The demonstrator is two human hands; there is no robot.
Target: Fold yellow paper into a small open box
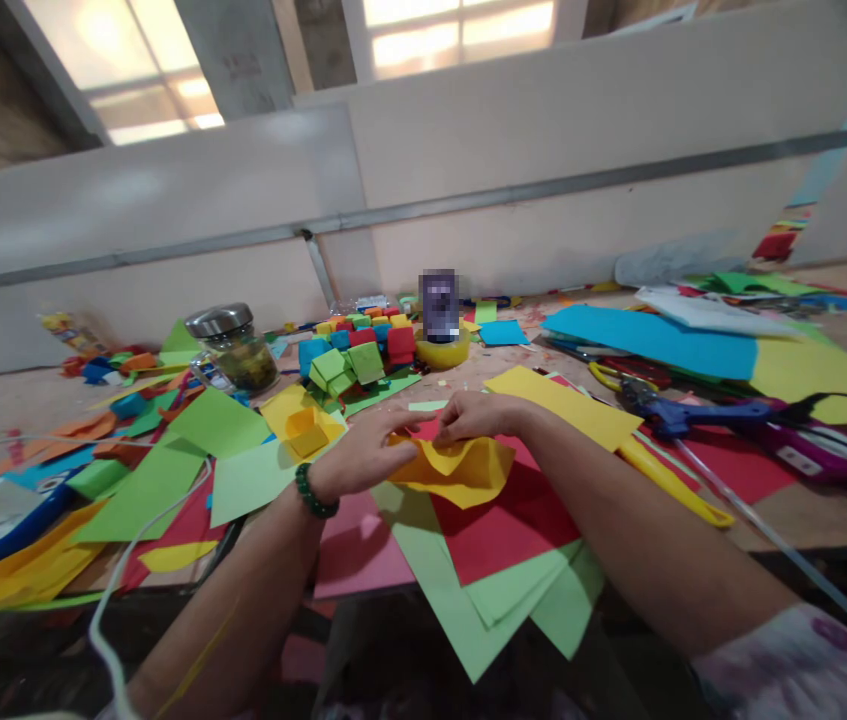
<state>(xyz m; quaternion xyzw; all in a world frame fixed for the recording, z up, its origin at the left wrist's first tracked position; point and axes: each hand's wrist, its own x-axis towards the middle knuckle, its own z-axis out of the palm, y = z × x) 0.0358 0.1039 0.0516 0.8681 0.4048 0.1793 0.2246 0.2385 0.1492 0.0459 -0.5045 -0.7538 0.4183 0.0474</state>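
Between my two hands is a creased, partly folded sheet of yellow paper. My left hand, with a green bead bracelet at the wrist, grips its left end between thumb and fingers. The fingers of my right hand are bent down and pinch the paper's upper edge near the middle. Beneath it lie a red sheet and several pale green sheets, which hang over the table's front edge. Just left of my left hand sits a small yellow paper box.
Several colored paper cubes are heaped beyond my hands, near a glass mug with a metal lid. A phone leans upright by a yellow tape roll. At right lie a blue glue gun, yellow scissors and blue sheets.
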